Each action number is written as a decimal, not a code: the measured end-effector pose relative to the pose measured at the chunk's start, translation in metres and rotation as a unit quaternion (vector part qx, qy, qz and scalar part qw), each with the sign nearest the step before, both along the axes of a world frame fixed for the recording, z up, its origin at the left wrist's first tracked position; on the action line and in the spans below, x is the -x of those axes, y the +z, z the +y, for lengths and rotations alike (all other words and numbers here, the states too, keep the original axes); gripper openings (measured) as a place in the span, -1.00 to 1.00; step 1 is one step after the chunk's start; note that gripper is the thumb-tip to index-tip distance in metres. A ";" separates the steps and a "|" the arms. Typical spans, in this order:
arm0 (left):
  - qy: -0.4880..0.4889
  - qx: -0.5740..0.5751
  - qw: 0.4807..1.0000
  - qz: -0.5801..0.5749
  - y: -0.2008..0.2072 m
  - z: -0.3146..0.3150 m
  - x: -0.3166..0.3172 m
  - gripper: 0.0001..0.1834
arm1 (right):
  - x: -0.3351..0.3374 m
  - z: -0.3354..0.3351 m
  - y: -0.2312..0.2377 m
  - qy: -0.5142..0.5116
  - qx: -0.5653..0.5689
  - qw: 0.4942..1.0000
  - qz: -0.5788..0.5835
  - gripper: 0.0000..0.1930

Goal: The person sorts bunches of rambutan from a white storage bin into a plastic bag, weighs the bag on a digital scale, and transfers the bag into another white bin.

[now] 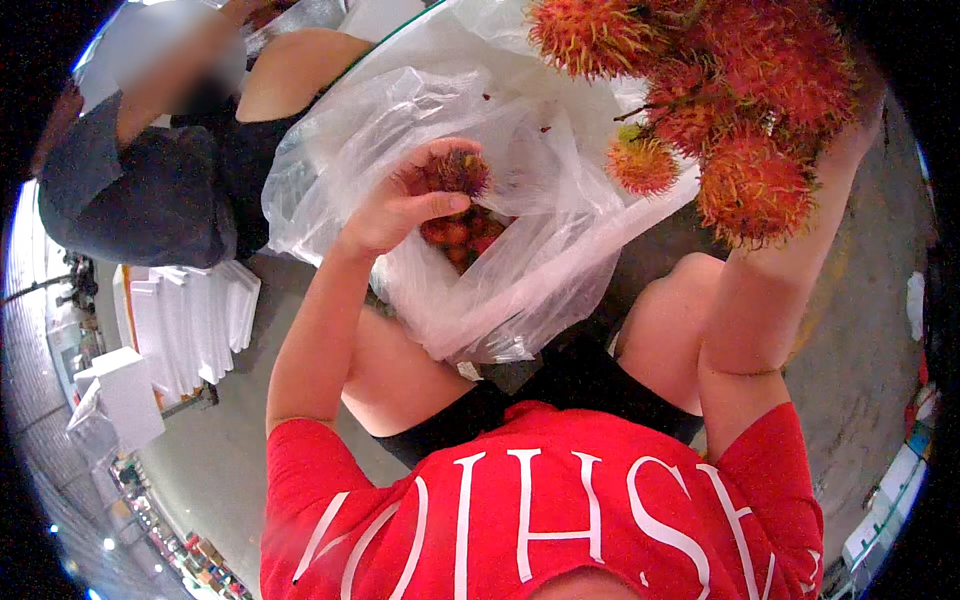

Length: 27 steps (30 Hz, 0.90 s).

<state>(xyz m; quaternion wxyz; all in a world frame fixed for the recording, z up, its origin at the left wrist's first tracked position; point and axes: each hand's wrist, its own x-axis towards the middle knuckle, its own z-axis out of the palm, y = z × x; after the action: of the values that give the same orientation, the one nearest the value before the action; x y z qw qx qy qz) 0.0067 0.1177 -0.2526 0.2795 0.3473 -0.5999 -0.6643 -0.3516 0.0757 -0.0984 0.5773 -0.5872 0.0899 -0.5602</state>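
Observation:
My left hand point(400, 205) is closed round a dark red rambutan point(460, 172), thumb on its near side. It is over a clear plastic bag point(520, 290) that stands wide at the mouth between my knees. Down in the bag lie several more rambutans point(450, 235), partly covered by my hand. At the upper right, close to view, hangs a large bunch of red rambutans point(760, 185) with yellow-green hairs. My right forearm point(825, 200) rises behind this bunch, which is held up at its end; the right hand's fingers are hidden. One smaller orange rambutan point(643, 163) dangles from a twig.
At the upper left another person in dark clothes point(140, 190) sits close by. White foam sheets point(190, 320) are stacked on the grey floor point(230, 440) to my left. A pale, green-rimmed surface point(400, 45) lies beyond the bag.

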 end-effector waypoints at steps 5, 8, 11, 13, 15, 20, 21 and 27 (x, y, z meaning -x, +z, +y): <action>0.004 -0.074 0.988 0.132 0.011 0.004 0.000 -0.45 | -0.010 0.006 -0.009 0.027 -0.053 0.998 -0.026 -0.73; 0.018 -0.095 0.985 0.145 0.011 0.008 -0.001 -0.48 | -0.013 0.010 -0.011 0.043 -0.077 0.995 -0.039 -0.74; 0.022 -0.106 0.985 0.137 0.009 0.009 -0.003 -0.52 | -0.016 0.011 -0.013 0.060 -0.099 0.992 -0.056 -0.75; 0.017 -0.108 0.986 0.129 0.008 0.007 -0.008 -0.55 | -0.018 0.010 -0.015 0.077 -0.117 0.987 -0.073 -0.76; 0.009 -0.097 0.988 0.121 0.005 0.006 -0.013 -0.58 | -0.021 0.004 -0.019 0.094 -0.133 0.983 -0.087 -0.77; -0.067 -0.015 0.996 -0.051 0.007 -0.005 -0.025 -0.61 | -0.021 -0.005 -0.013 0.153 -0.153 0.970 -0.111 -0.78; -0.111 0.023 0.985 -0.127 0.002 -0.009 -0.025 -0.58 | -0.029 -0.003 -0.016 0.113 -0.181 0.961 -0.174 -0.76; -0.182 0.138 0.841 -0.491 -0.055 -0.022 -0.036 -0.45 | -0.040 -0.019 -0.030 0.003 -0.155 0.974 -0.164 -0.75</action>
<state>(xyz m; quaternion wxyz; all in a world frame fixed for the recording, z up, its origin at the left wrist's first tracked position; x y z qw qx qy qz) 0.0425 0.0961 -0.3078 -0.1328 0.4701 -0.7964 -0.3567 -0.3120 0.0572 -0.1283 0.6697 -0.3912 0.0776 -0.6264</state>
